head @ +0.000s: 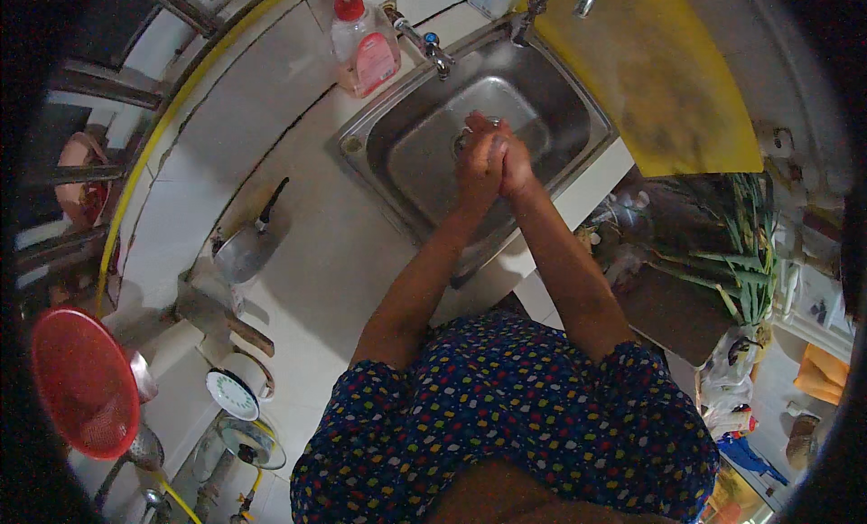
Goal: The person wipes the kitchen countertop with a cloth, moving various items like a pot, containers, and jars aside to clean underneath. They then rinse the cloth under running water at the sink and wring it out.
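My left hand [479,159] and my right hand [517,163] are clasped against each other over the basin of a stainless steel sink [416,178]. Fingers overlap, and the palms are hidden where they meet. No object shows between them. Just past the fingertips is the sink drain [494,121], partly covered by the hands. A metal tap [441,64] with a blue-marked knob reaches over the sink's back rim; no running water can be made out.
A pump bottle [366,56] with a red top stands behind the sink. Left along the counter [305,253] are a small saucepan [247,253], a cleaver [223,317], an enamel mug [234,392] and a red colander [85,382]. Green onions [748,266] lie to the right.
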`<state>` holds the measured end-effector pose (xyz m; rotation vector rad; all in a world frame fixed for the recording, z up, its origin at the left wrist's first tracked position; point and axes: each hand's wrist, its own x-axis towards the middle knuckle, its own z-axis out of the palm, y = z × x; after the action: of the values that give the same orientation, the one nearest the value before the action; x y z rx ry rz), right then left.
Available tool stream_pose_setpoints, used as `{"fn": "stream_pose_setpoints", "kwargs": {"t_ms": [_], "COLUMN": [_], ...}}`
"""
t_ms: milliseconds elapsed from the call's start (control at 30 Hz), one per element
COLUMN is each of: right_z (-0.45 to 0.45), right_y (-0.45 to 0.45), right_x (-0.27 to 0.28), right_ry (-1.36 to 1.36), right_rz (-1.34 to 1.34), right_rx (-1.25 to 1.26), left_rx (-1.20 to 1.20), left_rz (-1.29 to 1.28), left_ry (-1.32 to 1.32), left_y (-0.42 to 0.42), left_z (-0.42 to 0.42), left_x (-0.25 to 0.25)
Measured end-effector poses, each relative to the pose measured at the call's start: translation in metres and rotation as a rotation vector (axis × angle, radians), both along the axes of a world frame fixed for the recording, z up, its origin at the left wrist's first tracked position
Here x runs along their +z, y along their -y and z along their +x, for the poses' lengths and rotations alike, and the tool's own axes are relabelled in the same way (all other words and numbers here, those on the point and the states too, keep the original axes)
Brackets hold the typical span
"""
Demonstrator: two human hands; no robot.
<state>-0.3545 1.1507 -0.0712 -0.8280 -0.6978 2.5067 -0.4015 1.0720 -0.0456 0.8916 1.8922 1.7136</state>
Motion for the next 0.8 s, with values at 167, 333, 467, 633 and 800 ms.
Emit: {"fn": "stream_pose_setpoints", "kwargs": {"t_ms": [167,333,467,633,800], "right_z": [-0.002,-0.010,-0.016,0.027,-0.024], "right_y": [-0.005,0.010,0.023,0.003,-0.013], "right_x": [0.006,-0.006,0.035,-0.040,0.016], "right_ry": [0.154,0.193,0.179,0.054,0.092], "right_rz": [-0.136,-0.336,-0.300,-0.107,-0.210], "right_rx": [-0.017,-0.109,-0.119,-0.176,-0.072], "left_rx": [0.074,0.127,-0.074,-0.031,0.170], "left_rz": [-0.199,-0.263,-0.491,-0.421,-0.138], "left_ry": [-0.131,-0.170,-0.398,-0.859,-0.423], "left_y": [-0.014,-0.019,-0.013,0.005,-0.021], "left_z": [-0.006,-0.015,-0.027,-0.022,-0.072], "left_x": [0.004,-0.008,-0.010,0.043,0.106]}}
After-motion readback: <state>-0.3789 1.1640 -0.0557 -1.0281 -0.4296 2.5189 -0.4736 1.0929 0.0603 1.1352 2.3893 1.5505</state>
